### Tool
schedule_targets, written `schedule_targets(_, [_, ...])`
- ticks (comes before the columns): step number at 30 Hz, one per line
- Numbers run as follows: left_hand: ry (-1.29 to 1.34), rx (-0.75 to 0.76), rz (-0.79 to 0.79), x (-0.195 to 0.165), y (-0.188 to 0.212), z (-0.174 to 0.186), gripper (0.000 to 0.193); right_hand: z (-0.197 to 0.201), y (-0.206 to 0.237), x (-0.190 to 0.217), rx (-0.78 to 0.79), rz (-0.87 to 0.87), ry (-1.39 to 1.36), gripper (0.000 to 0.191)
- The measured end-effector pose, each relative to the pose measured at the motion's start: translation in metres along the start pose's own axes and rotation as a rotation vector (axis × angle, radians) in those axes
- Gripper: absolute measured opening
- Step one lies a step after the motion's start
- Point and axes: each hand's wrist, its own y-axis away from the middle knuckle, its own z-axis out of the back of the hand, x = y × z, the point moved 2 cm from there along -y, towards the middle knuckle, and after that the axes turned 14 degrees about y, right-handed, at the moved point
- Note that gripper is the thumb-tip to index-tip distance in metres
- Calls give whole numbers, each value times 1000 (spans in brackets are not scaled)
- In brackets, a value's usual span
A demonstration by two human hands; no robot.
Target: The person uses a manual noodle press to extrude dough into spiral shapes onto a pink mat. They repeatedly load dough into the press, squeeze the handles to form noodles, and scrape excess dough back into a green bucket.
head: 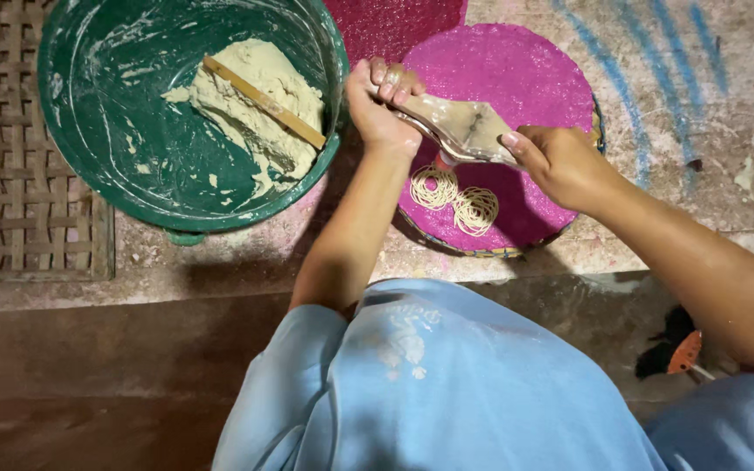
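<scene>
Head view, one frame. I am watching both hands working a wooden press [460,129] over a round pink mat [517,78] lying on the floor.

Left hand [381,100]: fingers are curling tight around the near handle end of the press, fully closed on it. Right hand [560,161]: it is gripping the other end, thumb lying along the top edge, also closed on the press. The press is being held level between the two hands, just above the mat, not touching it.

Two small coils of pale noodle strands [455,199] are sitting side by side on the front part of the mat, directly under the press. Strands seem to be hanging from the press, but I cannot tell this clearly.

Left of the mat, a green basin [115,166] is holding a lump of pale dough [263,96] with a flat wooden stick [263,103] lying across it. A woven lattice panel [10,148] is lying beyond the basin. A second pink mat [386,22] is peeking out behind the first.

Judgement: the squeezing step is in hand, with the second coil looking about finished. The next move is likely calling for both hands shifting the press sideways over a bare patch of mat, keeping it level, then squeezing evenly while circling so the strands are laying down as a neat coil clear of the first two
</scene>
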Motion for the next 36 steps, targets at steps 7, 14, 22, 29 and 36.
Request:
schedule_targets(7, [-1018,-244,588,-11,40,14,73,-7,10,-18,-35,19,-111,49])
schedule_targets(14, [-1439,-208,610,-21,58,51,56,-29,-6,-35,-156,25,-167,50])
schedule_targets(22, [-2556,588,166,-48,124,11,72,-42,3,-69,-249,45,-464,48])
schedule_targets(29, [-2694,906,-61,-25,123,-4,57,-15,30,-78,-250,5,-525,54])
schedule_targets(36, [-2381,773,50,-5,128,-106,47,72,84,3,-302,544,-80,54])
